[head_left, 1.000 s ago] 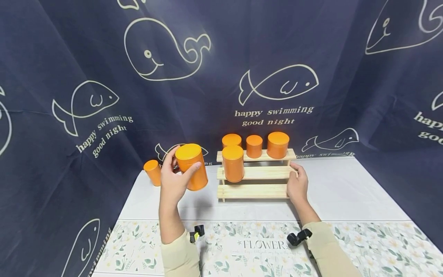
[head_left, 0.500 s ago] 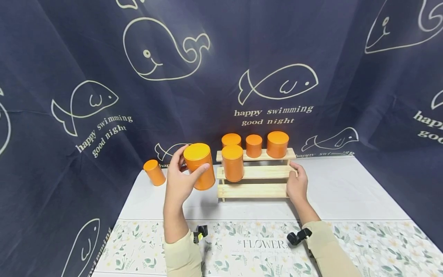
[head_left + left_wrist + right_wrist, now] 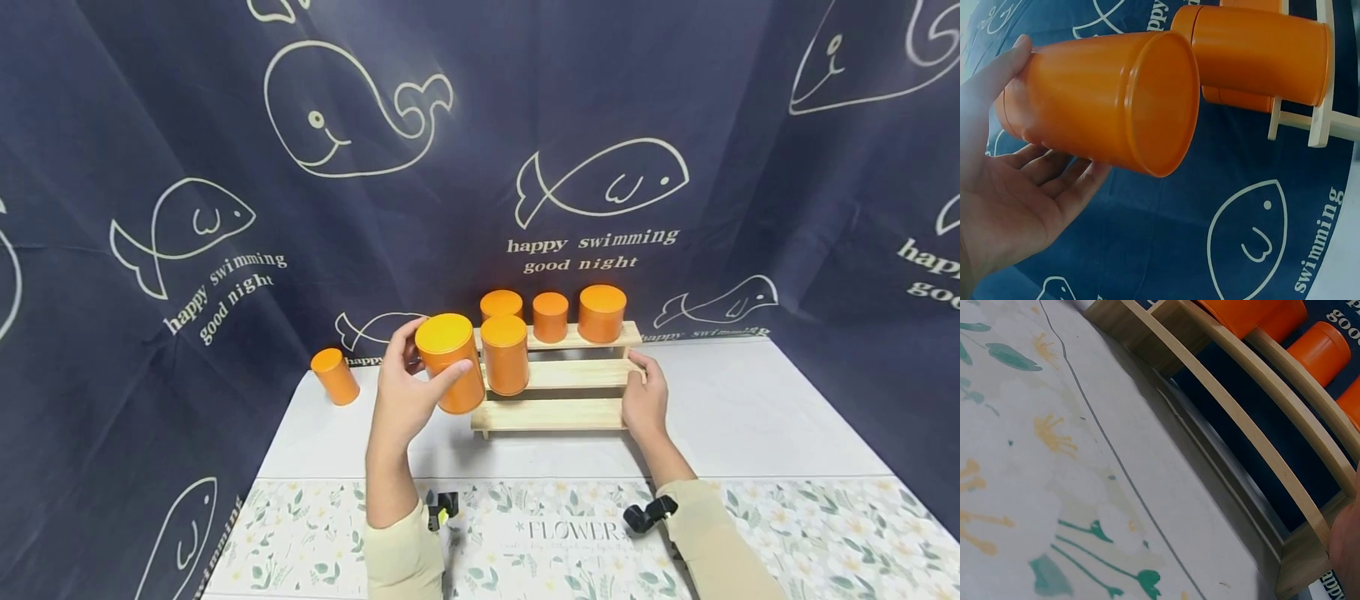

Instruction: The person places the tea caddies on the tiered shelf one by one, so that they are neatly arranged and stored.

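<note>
My left hand (image 3: 405, 396) grips a large orange canister (image 3: 459, 379) from its left side, thumb in front, holding it above the table beside the wooden shelf (image 3: 570, 414). In the left wrist view the held canister (image 3: 1097, 100) shows its flat bottom, clear of the shelf. A tall canister (image 3: 506, 358) stands at the left end of the middle tier. On the top tier are a partly hidden canister (image 3: 501, 303), a small one (image 3: 551, 318) and a wide one (image 3: 602, 315). With curled fingers my right hand (image 3: 645, 396) holds the right end of the shelf.
A slim orange canister (image 3: 336, 379) stands at the back left of the white table (image 3: 750, 417). A floral cloth (image 3: 315, 533) runs along the front. Behind hangs a dark blue curtain (image 3: 450, 208) with fish and whale drawings.
My left hand has carried the large canister rightward, closer to the canister on the middle tier. The right hand has stayed at the shelf's right end.
</note>
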Demonstrator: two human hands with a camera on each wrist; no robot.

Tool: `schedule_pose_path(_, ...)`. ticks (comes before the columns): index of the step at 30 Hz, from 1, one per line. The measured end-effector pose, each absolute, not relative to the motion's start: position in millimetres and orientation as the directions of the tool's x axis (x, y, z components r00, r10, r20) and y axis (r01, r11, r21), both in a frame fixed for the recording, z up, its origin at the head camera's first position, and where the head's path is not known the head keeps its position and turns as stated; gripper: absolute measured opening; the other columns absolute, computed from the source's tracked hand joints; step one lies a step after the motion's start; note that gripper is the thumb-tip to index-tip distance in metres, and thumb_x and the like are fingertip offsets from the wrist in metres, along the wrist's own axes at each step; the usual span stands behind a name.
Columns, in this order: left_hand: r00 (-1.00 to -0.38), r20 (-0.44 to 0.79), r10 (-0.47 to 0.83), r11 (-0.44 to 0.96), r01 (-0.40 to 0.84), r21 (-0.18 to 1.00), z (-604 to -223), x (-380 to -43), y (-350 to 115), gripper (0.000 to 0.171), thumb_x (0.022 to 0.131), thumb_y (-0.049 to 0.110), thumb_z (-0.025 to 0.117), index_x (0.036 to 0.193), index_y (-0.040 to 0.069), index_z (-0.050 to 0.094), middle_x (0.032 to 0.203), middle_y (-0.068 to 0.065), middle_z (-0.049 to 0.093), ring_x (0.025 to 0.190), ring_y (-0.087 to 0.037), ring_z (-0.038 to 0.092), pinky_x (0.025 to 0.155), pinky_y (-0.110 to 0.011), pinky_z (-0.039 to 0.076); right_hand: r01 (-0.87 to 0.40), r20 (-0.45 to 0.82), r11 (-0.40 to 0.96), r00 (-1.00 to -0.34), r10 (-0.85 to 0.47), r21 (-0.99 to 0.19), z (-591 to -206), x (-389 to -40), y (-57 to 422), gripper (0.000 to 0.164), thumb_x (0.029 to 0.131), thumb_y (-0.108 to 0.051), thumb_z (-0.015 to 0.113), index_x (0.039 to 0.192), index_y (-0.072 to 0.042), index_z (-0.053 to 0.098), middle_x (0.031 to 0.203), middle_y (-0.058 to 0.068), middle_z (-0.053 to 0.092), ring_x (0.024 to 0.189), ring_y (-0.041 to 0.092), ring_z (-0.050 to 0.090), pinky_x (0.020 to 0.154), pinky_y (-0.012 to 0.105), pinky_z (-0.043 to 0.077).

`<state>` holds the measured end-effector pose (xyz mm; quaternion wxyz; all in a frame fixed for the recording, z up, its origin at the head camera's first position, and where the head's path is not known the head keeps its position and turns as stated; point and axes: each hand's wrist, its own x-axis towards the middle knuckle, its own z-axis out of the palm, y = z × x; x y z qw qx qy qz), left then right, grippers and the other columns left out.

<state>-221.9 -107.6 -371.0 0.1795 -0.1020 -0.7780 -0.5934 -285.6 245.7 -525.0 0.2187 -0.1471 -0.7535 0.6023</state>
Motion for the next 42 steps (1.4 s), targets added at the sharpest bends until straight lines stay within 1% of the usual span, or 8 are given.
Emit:
schedule_pose_path(8,-0.92,0.392,-0.003,0.29,0.374,0.881,-371.3,-221.5,-97.8,0.083,0.078,0.03,0.096,0.147,0.02,0.052,0.135,-0.001,0.066,0.124,-0.02,0.064,0.107,-0.049,0.055,-0.041,0.151,0.231,-0.864,0.48,-0.972,-523.5,-284.8,245.9,0.046,0.106,-0.003,0.035,0.148,-0.001,0.053,0.158,0.022,0.052,0.155,0.038,0.04,0.13,0.054,0.03)
schedule_pose_path(18,-0.917,0.395,0.054,0.293,0.393,0.872,-371.2,-217.7,-85.3,0.085,0.079,0.028,0.095,0.149,0.021,0.047,0.14,-0.001,0.061,0.131,-0.021,0.061,0.111,-0.051,0.055,-0.037,0.152,0.235,-0.858,0.49,-0.971,-525.7,-282.7,246.3,0.046,0.106,-0.003,0.036,0.148,-0.001,0.054,0.158,0.022,0.051,0.156,0.039,0.039,0.13,0.055,0.029)
schedule_pose_path(24,-0.906,0.407,0.118,0.293,0.423,0.857,-371.6,-217.4,-71.4,0.086,0.081,0.031,0.093,0.153,0.034,0.046,0.145,0.007,0.06,0.132,-0.018,0.058,0.103,-0.05,0.055,-0.043,0.158,0.238,-0.857,0.491,-0.97,-525.9,-282.7,245.5,0.046,0.106,-0.003,0.036,0.148,-0.001,0.054,0.158,0.022,0.051,0.156,0.039,0.039,0.13,0.055,0.029)
schedule_pose_path(28,-0.896,0.412,0.164,0.285,0.443,0.85,-372.7,-218.3,-61.9,0.082,0.082,0.033,0.092,0.152,0.041,0.049,0.147,0.013,0.057,0.132,-0.016,0.056,0.102,-0.049,0.054,-0.046,0.161,0.239,-0.857,0.489,-0.97,-525.8,-282.7,245.2,0.046,0.105,-0.002,0.035,0.148,0.0,0.054,0.158,0.022,0.052,0.155,0.039,0.04,0.13,0.055,0.03)
schedule_pose_path(30,-0.896,0.409,0.174,0.288,0.444,0.849,-373.7,-218.8,-57.1,0.082,0.082,0.034,0.092,0.152,0.039,0.051,0.148,0.013,0.057,0.133,-0.015,0.056,0.102,-0.049,0.055,-0.044,0.159,0.239,-0.859,0.487,-0.97,-525.6,-282.4,245.2,0.046,0.105,-0.002,0.035,0.148,0.0,0.054,0.158,0.022,0.052,0.155,0.039,0.04,0.13,0.055,0.03)
schedule_pose_path(36,-0.892,0.406,0.197,0.29,0.448,0.846,-377.0,-221.3,-43.1,0.084,0.081,0.036,0.093,0.154,0.027,0.053,0.147,0.008,0.058,0.131,-0.017,0.057,0.102,-0.048,0.056,-0.052,0.169,0.243,-0.855,0.491,-0.969,-527.1,-284.1,245.9,0.046,0.105,-0.003,0.036,0.147,0.0,0.054,0.157,0.022,0.052,0.155,0.039,0.04,0.13,0.055,0.03)
schedule_pose_path(39,-0.887,0.404,0.221,0.277,0.455,0.846,-379.8,-222.3,-36.8,0.083,0.082,0.036,0.093,0.154,0.027,0.053,0.148,0.007,0.057,0.127,-0.017,0.06,0.104,-0.045,0.056,-0.059,0.174,0.241,-0.852,0.494,-0.969,-528.1,-284.5,245.8,0.046,0.105,-0.003,0.036,0.146,0.0,0.055,0.156,0.022,0.053,0.155,0.039,0.041,0.13,0.054,0.03)
schedule_pose_path(42,-0.885,0.401,0.239,0.286,0.458,0.841,-383.4,-223.0,-31.1,0.082,0.081,0.037,0.093,0.153,0.031,0.053,0.15,0.008,0.057,0.124,-0.016,0.061,0.106,-0.043,0.055,-0.054,0.167,0.237,-0.855,0.491,-0.97,-528.0,-283.6,245.7,0.046,0.105,-0.003,0.036,0.147,0.0,0.054,0.157,0.023,0.053,0.154,0.039,0.041,0.129,0.055,0.03)
